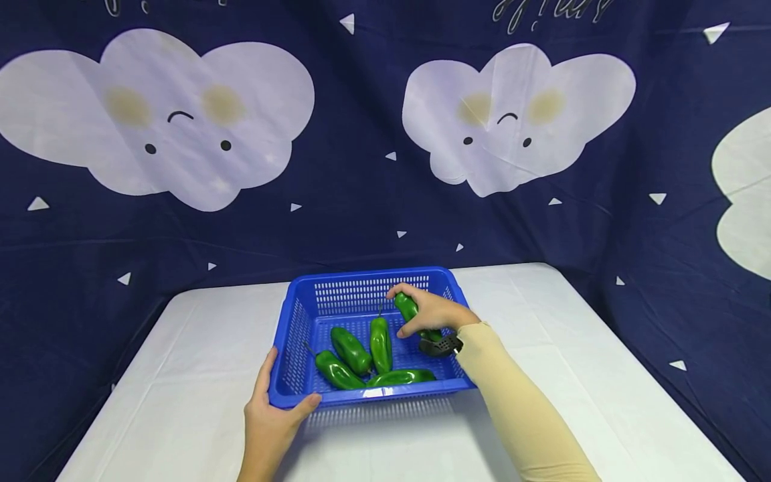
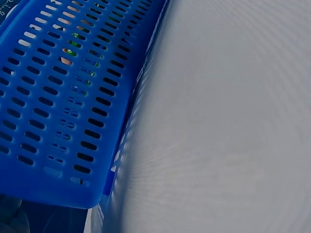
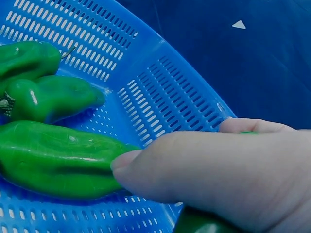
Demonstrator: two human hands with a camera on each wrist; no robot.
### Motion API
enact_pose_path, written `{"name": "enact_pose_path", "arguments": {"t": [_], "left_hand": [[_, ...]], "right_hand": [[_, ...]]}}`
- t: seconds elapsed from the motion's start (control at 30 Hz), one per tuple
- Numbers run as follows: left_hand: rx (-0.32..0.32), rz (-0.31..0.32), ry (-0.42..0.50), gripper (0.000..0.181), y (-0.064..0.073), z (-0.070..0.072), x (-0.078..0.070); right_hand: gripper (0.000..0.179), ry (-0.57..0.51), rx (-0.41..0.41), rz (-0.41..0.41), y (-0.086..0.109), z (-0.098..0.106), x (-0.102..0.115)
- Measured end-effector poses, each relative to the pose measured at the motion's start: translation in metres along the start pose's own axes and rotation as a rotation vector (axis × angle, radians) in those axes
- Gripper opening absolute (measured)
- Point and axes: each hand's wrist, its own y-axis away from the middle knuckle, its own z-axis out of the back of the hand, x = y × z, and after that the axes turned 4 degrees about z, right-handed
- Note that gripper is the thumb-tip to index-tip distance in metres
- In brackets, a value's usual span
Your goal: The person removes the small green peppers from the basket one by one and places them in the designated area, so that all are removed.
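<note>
Head view: right hand (image 1: pixel 432 312) around a green pepper (image 1: pixel 406 306), left hand (image 1: pixel 272 418) on the basket (image 1: pixel 373 272)

The green pepper lies inside the basket's right half, between the right hand's thumb and fingers, which curl around it. Its long axis slants from the far left back beneath the palm, toward the near right. The right hand is clearly the nearer one; the left hand grips the basket's near left corner, thumb over the front rim.

Just left of the right thumb lies a second pepper (image 1: pixel 381 345), its long axis pointing away from the person; whether thumb and pepper touch, the right wrist view does not settle. Two slanting peppers (image 1: pixel 351 349) lie further left, and a crosswise pepper (image 1: pixel 401 378) lies along the near wall. The basket sits on a white tabletop (image 1: pixel 199 375).

No brand or label is readable. Outlined script (image 1: pixel 560 9) on the navy backdrop (image 1: pixel 358 100) is cut off and illegible.
</note>
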Motion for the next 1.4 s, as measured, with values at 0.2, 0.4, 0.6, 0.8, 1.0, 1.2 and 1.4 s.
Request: {"name": "enact_pose_path", "arguments": {"t": [0.2,0.4,0.6,0.8,1.0,1.2,1.4], "left_hand": [[0.018,-0.006,0.011,0.115,-0.001,0.0,0.0],[0.047,0.004,0.005,0.122,-0.001,0.001,0.001],[0.092,0.033,-0.014,0.128,-0.002,0.003,0.001],[0.135,0.03,-0.069,0.135,-0.004,0.008,-0.003],[0.184,0.027,-0.131,0.136,-0.008,0.015,-0.006],[0.2,0.015,-0.184,0.134,-0.011,0.02,-0.01],[0.197,0.031,-0.118,0.134,-0.011,0.017,-0.01]], "right_hand": [[0.079,-0.007,-0.004,-0.003,0.002,0.002,0.001],[0.077,-0.005,-0.027,-0.004,0.004,0.005,0.004],[0.076,-0.008,-0.046,-0.005,0.012,0.011,0.009],[0.08,-0.013,-0.058,-0.003,0.021,0.02,0.013],[0.077,-0.064,-0.07,-0.022,0.031,0.033,0.012],[0.08,-0.078,-0.117,-0.015,0.046,0.049,0.007],[0.08,-0.111,-0.175,-0.038,0.067,0.061,0.004]]}}
